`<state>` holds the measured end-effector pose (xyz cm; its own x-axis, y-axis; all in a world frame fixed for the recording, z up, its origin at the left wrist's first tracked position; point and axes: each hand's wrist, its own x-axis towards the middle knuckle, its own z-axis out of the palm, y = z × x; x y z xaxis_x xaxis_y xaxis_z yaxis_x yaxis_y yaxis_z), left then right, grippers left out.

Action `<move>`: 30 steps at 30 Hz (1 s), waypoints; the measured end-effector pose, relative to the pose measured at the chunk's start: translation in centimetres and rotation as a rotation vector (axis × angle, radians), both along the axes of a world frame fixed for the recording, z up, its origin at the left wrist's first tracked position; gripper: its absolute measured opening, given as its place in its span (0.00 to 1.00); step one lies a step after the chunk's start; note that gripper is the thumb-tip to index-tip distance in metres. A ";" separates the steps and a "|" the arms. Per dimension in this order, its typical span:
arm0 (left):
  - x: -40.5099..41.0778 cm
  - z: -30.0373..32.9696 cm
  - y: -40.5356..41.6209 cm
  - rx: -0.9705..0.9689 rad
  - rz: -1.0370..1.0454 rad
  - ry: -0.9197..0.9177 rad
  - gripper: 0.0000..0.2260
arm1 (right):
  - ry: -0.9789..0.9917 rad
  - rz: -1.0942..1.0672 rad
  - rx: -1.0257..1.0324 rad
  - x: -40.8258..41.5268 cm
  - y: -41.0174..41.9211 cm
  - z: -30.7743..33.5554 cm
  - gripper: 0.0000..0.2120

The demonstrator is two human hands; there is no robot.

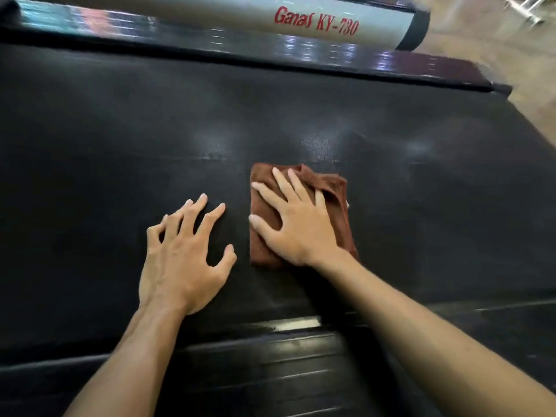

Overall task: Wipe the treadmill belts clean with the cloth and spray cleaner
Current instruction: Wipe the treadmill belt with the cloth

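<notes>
A black treadmill belt fills most of the head view. A folded brown cloth lies on it, right of centre. My right hand lies flat on the cloth with fingers spread, pressing it onto the belt. My left hand is just left of the cloth, its spread, arched fingertips touching the bare belt; it holds nothing. No spray cleaner is in view.
A grey side cover with red "Ganas KY-730" lettering runs along the far side, behind a glossy black side rail. A ribbed black rail lies at the near edge. Tan floor shows at the top right.
</notes>
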<state>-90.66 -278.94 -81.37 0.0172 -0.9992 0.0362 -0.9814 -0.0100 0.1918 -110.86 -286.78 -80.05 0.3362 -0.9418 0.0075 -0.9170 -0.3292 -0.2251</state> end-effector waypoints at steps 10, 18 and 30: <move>0.1 -0.3 -0.1 -0.023 0.006 0.007 0.33 | 0.022 -0.375 0.086 -1.7 -7.7 0.1 0.38; 0.0 0.0 0.0 -0.018 0.012 -0.007 0.33 | 0.043 -0.052 0.002 -2.5 5.1 -0.2 0.39; -0.2 0.1 0.0 -0.026 0.017 0.010 0.33 | 0.069 -0.131 0.060 0.6 -2.5 0.1 0.34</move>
<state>-90.81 -278.95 -81.32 0.0350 -0.9975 0.0620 -0.9792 -0.0218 0.2019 -110.30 -289.30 -79.92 0.2087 -0.9755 -0.0691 -0.9651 -0.1940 -0.1757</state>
